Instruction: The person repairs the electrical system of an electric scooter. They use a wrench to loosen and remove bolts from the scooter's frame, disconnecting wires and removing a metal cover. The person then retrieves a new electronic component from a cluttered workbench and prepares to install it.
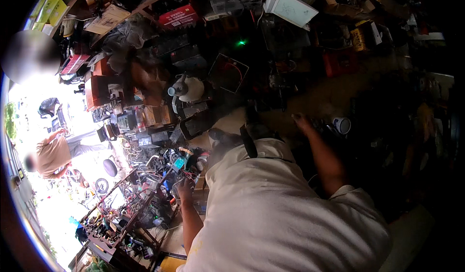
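My left hand (185,190) is low on the left, beside a heap of cables and small electrical parts (157,163). Its fingers are curled round something greyish, too small and dim to name. A teal part (179,163) lies in the heap just beyond it. My right hand (302,122) reaches forward on the right, over the shadowed floor. Deep shade blurs its fingers, and I cannot make out anything in them. Nearby on its right stands a round can-shaped thing with a pale face (342,125).
Ahead stands a white rounded container (192,88), among boxes and dark machines. A red box (178,17) and a white panel (294,10) lie farther off. At lower left is a cluttered rack (114,231). Another person (53,155) is outside in bright light.
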Demonstrator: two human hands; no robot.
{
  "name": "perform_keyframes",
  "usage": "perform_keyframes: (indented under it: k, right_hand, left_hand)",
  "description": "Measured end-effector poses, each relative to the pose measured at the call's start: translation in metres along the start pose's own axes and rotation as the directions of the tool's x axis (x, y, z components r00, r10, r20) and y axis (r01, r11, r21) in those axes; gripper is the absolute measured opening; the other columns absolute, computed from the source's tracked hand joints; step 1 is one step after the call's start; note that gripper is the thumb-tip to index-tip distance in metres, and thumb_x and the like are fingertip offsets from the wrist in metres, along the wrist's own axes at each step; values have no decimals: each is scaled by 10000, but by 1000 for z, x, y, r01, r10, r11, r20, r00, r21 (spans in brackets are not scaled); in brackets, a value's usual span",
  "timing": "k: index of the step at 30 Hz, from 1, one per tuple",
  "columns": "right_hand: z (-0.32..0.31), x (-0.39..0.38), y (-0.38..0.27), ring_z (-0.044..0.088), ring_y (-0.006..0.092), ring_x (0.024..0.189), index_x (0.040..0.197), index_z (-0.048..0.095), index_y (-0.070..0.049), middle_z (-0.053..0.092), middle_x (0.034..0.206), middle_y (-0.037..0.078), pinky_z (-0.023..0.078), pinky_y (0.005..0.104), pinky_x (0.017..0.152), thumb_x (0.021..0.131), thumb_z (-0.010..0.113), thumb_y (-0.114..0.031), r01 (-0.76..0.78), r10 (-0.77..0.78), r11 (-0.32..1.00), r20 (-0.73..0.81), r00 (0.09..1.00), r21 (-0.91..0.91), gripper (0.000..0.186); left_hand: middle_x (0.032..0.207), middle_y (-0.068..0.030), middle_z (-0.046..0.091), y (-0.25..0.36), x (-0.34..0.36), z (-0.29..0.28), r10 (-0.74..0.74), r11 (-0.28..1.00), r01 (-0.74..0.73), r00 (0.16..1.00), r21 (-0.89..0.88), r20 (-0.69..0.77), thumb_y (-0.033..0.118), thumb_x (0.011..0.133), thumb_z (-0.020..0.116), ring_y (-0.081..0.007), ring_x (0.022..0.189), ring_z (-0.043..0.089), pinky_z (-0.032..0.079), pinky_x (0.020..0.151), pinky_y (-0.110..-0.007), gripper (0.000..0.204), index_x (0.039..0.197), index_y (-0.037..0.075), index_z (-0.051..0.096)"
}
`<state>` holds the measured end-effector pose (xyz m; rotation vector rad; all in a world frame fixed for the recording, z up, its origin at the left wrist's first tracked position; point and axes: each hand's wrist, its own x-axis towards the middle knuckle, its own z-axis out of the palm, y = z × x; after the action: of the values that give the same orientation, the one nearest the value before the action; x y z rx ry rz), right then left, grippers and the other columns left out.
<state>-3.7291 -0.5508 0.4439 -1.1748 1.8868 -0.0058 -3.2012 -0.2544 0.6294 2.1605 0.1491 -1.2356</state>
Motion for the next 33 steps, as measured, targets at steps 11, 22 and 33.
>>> perform_keyframes:
  k: [11,22,33]
  right_hand:
    - [-12,0,-5,574,179,685,1037,610,-23,621,845,85,476,329,607,836,604,-348,-60,63,997,66,996,-48,382]
    - [-16,-19,3,574,225,894,1122,568,-11,613,1016,104,452,359,784,843,593,-369,-71,54,989,134,990,127,455]
    - [6,-55,-34,584,222,888,1039,617,-12,639,962,116,452,347,788,842,593,-331,0,0,1000,106,994,1,375]
  left_hand:
    - [872,-58,649,10,-13,25,79,985,-71,996,154,-44,223,906,506,-140,748,629,438,550,-270,238,983,20,603]
    - [909,-53,653,31,-10,30,117,980,-116,993,160,2,245,899,541,-141,780,630,456,597,-262,269,1052,33,606]
    - [955,-65,653,6,4,-16,44,991,-47,999,127,23,234,908,519,-152,785,636,433,569,-249,265,1077,39,580]
